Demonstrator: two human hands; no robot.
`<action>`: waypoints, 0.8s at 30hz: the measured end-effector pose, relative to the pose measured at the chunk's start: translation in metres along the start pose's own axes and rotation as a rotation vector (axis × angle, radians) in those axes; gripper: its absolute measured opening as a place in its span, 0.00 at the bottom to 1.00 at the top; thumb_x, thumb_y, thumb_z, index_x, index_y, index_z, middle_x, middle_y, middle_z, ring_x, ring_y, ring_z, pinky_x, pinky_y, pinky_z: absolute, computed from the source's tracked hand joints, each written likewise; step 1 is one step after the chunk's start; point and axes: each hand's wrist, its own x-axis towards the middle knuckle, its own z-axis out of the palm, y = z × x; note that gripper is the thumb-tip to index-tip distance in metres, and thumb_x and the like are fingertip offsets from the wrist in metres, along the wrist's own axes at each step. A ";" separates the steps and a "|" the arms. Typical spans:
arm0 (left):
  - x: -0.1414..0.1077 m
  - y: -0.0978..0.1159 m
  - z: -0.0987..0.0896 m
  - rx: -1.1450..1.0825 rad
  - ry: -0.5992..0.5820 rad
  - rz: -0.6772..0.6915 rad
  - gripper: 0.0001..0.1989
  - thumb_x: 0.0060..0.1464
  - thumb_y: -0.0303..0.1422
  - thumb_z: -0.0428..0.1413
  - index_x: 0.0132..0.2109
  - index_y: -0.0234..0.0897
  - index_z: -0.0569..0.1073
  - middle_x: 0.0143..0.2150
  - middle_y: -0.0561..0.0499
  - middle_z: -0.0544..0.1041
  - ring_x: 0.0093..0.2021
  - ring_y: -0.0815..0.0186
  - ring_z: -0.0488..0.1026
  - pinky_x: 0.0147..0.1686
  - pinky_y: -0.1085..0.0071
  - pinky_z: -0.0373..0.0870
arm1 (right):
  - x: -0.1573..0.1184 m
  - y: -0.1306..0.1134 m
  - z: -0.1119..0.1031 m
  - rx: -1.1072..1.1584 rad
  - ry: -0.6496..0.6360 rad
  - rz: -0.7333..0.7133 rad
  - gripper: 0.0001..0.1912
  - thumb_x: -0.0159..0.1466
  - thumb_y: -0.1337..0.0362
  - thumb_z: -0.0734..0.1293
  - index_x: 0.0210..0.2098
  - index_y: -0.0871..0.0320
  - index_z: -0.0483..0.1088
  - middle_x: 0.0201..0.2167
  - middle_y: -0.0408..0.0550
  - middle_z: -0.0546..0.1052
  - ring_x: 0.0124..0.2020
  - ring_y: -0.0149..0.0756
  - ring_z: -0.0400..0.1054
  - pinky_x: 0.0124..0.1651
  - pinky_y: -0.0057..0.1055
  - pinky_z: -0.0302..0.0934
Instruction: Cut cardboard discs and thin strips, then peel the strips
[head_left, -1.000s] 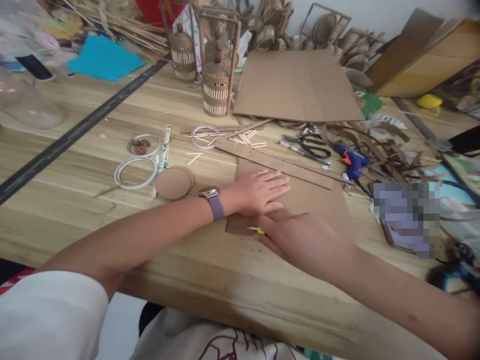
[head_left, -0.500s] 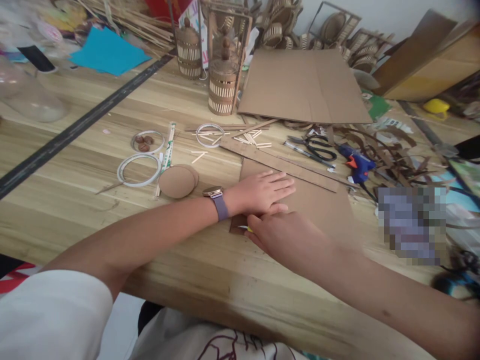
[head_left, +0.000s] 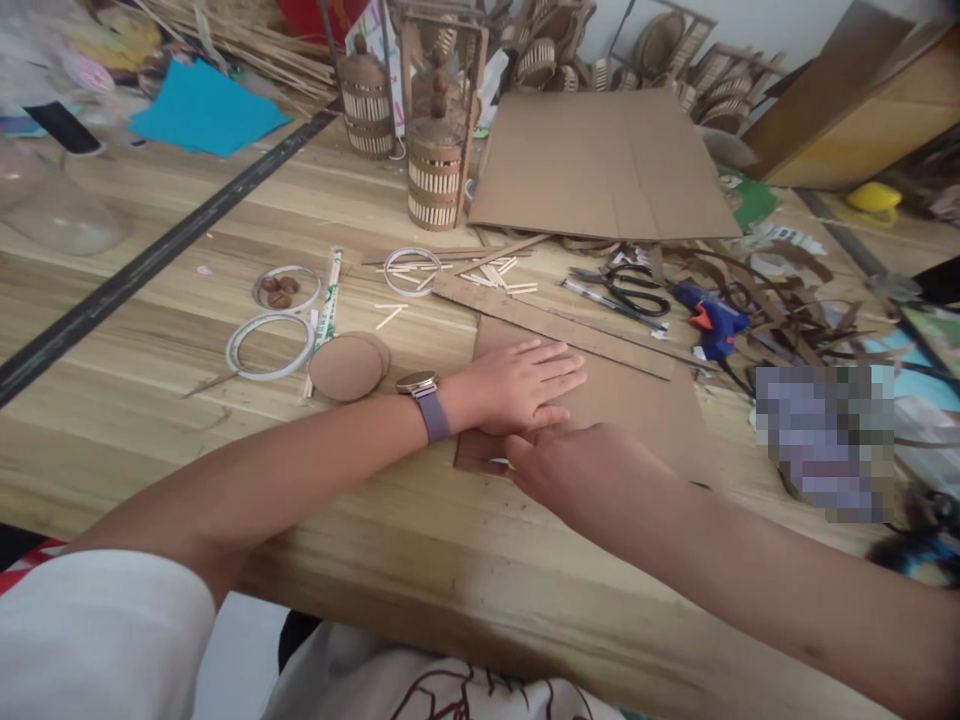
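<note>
My left hand [head_left: 517,385] lies flat on a sheet of cardboard [head_left: 637,410], its fingers stretched forward and a watch on the wrist. Close beside its thumb, my right hand [head_left: 562,460] is closed around a utility knife [head_left: 511,464]. Only a bit of yellow and a pale blade tip show; the rest of the knife is hidden in the fist. The blade is at the sheet's near left part, by the edge closest to me. A long cardboard strip [head_left: 555,325] lies across the far side of the sheet.
Scissors [head_left: 630,290], a pen [head_left: 611,305] and a blue glue gun [head_left: 712,320] lie beyond the sheet. To the left are cardboard discs [head_left: 346,367] and tape rings [head_left: 270,345]. A larger cardboard panel [head_left: 600,165] and lantern-like models [head_left: 435,175] stand behind.
My right hand has slid slightly to the right along the near edge with the knife. The left hand stays pressed on the cardboard. The whole view has shifted a little.
</note>
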 end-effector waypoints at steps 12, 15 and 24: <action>0.000 0.002 -0.005 -0.019 -0.058 -0.043 0.28 0.71 0.43 0.42 0.70 0.32 0.57 0.73 0.45 0.54 0.73 0.56 0.48 0.70 0.59 0.42 | -0.066 0.048 0.065 0.150 0.060 0.074 0.07 0.69 0.65 0.61 0.36 0.56 0.69 0.26 0.45 0.78 0.22 0.38 0.74 0.22 0.29 0.35; 0.000 0.003 -0.005 -0.022 -0.034 -0.039 0.28 0.71 0.42 0.43 0.70 0.31 0.58 0.72 0.43 0.57 0.73 0.56 0.50 0.70 0.57 0.45 | -0.075 0.065 0.067 0.130 0.092 0.253 0.14 0.72 0.58 0.56 0.41 0.57 0.70 0.30 0.48 0.79 0.23 0.39 0.74 0.21 0.29 0.38; -0.003 0.005 -0.009 -0.043 0.109 -0.032 0.19 0.69 0.36 0.47 0.58 0.29 0.73 0.63 0.39 0.72 0.65 0.57 0.65 0.67 0.59 0.58 | -0.013 0.083 0.066 0.096 0.309 0.529 0.17 0.72 0.62 0.58 0.54 0.64 0.69 0.42 0.59 0.76 0.40 0.46 0.73 0.37 0.33 0.59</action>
